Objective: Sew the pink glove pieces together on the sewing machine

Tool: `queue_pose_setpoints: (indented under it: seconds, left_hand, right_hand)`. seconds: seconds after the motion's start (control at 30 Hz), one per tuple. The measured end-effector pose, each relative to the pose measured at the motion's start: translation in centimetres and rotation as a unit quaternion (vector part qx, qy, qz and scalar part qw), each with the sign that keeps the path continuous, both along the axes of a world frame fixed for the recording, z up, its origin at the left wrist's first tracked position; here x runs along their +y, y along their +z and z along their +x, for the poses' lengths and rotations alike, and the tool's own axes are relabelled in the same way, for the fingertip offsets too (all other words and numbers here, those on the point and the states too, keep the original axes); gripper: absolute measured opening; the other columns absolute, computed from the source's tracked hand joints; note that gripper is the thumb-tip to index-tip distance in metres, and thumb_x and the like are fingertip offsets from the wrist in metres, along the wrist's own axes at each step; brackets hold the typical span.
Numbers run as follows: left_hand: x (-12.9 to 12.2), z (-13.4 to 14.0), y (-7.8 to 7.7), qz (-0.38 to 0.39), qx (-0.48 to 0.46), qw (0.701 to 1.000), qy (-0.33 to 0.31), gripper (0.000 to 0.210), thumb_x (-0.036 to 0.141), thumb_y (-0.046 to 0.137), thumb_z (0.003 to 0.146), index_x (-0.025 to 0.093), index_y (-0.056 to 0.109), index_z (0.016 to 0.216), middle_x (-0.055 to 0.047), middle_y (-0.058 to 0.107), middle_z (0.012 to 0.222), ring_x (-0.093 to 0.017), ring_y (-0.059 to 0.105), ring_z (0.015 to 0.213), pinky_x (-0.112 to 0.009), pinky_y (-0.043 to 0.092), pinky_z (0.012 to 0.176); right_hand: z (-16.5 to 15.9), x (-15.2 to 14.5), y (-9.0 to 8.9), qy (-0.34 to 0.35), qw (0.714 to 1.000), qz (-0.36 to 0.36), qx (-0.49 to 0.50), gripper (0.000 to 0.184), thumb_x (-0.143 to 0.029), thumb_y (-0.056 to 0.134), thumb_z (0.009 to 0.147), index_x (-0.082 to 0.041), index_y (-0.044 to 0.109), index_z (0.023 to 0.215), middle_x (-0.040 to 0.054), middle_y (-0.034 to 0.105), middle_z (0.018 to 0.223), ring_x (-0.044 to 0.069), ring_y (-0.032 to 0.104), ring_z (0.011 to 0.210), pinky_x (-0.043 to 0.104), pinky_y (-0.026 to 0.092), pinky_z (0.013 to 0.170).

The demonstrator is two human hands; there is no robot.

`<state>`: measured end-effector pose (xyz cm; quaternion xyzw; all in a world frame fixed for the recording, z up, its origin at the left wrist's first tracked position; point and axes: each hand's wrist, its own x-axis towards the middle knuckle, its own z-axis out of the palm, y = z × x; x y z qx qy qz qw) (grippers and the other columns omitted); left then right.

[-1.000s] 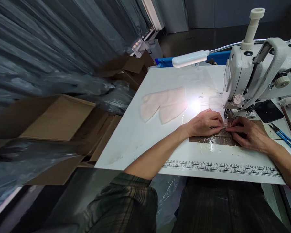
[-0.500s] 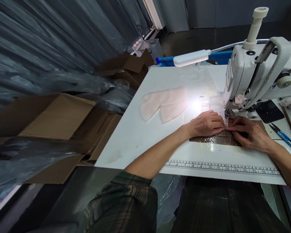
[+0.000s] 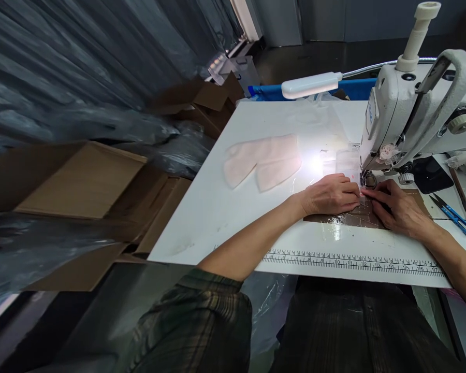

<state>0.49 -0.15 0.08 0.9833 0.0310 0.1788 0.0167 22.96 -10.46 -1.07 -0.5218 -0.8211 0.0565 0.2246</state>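
Observation:
Just in front of the presser foot of a white sewing machine [image 3: 388, 114], both my hands meet over a small pale fabric piece [image 3: 362, 198], mostly hidden by my fingers. My left hand [image 3: 330, 195] has its fingers curled together at the left edge of this piece. From the other side, my right hand [image 3: 402, 207] holds it at the fingertips, with the index finger stretched toward the needle area. Beneath the hands lies a brown taped patch [image 3: 344, 220] on the white tabletop. Two pale pink fabric pieces [image 3: 272, 158] lie flat to the left.
Blue-handled thread snips [image 3: 456, 217] and a black phone-like slab [image 3: 431, 175] lie right of my right hand. A printed ruler [image 3: 334, 261] runs along the front edge. The lamp [image 3: 311, 85] hangs behind. Cardboard boxes [image 3: 81, 181] stand left of the table.
The view has shifted slightly, so the table sits a little higher in it. My right fingertips have moved slightly at the small fabric piece; both hands stay by the presser foot.

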Motion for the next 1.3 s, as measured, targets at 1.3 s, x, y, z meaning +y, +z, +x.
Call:
queue_pose_setpoints:
  seconds: [1.3]
  left_hand:
    - [0.4,-0.7,0.8,-0.022,0.03,0.997,0.063,0.036,0.036,0.047,0.097,0.014,0.07,0.112,-0.012,0.069,0.117,-0.02,0.064,0.087,-0.036,0.046,0.082]
  right_hand:
    - [-0.8,0.1,1.2,0.011,0.999,0.013,-0.033,0.043,-0.036,0.037,0.103,-0.02,0.068,0.127,0.0142,0.064,0.104,0.02,0.067,0.075,0.034,0.06,0.064]
